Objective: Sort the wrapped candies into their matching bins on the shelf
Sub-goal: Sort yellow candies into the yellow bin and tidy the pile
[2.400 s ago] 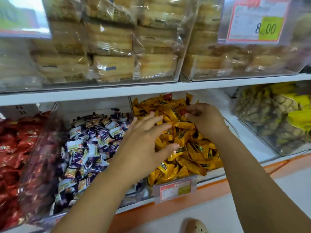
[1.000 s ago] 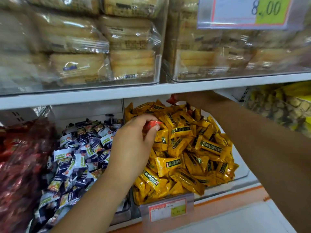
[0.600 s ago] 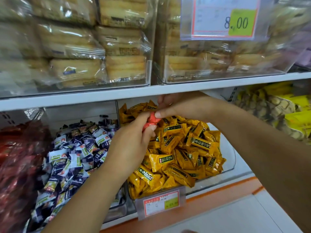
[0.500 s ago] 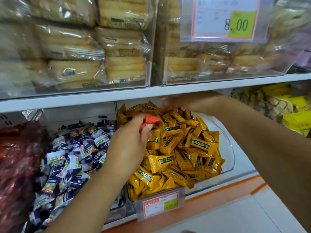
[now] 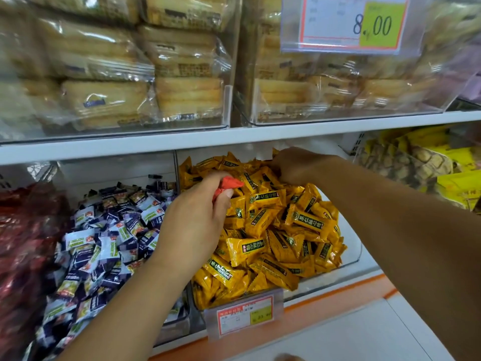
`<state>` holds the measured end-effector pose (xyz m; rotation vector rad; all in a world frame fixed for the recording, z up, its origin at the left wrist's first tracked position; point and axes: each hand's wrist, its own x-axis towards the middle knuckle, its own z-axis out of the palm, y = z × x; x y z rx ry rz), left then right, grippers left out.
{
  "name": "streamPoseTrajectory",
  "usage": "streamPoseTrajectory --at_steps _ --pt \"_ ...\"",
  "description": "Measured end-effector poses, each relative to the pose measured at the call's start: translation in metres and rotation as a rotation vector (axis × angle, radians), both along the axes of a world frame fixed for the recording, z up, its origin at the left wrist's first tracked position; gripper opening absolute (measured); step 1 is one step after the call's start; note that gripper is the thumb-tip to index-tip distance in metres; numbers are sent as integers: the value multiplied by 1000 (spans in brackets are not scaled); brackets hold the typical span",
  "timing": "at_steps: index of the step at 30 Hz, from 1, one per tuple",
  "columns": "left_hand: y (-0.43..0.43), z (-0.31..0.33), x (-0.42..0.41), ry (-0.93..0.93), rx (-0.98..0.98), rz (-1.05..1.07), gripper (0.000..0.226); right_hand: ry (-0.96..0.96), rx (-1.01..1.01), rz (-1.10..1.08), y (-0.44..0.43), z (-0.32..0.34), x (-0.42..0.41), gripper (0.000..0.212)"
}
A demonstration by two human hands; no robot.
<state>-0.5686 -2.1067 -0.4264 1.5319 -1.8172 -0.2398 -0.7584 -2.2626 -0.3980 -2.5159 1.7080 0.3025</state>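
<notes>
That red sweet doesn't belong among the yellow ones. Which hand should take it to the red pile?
Probably the left. The left hand pinches the red candy, and the red pile lies on its side, at the far left. The right hand is at the back of the yellow bin, farther away.

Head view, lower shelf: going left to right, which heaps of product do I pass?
Dark red wrapped candies → purple-and-white wrapped candies → yellow wrapped candies → brown snacks in a clear bin.
</notes>
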Motion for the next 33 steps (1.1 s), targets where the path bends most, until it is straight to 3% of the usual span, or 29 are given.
streamPoseTrajectory --at_steps 2,6,8,16,24,29,31,33 --pt "1 0 0 8 -2 3 27 -106 -16 11 2 2 -5 21" --pt "0 1 -1 32 -8 15 27 -755 169 -165 7 15 -26 12" --pt "0 2 -1 30 -9 21 25 -937 207 -218 7 18 -38 14" --pt "0 6 -3 67 8 64 11 -884 179 -131 51 38 -24 10" --pt "4 7 -1 60 27 -56 32 -801 239 60 85 33 25 36" --pt "2 4 0 107 8 4 20 -878 433 36 78 39 12 38" --pt "1 4 0 112 5 25 21 -947 302 -98 59 38 -1 25" --pt "2 5 -1 123 -5 32 21 -763 70 -218 41 38 -12 15"
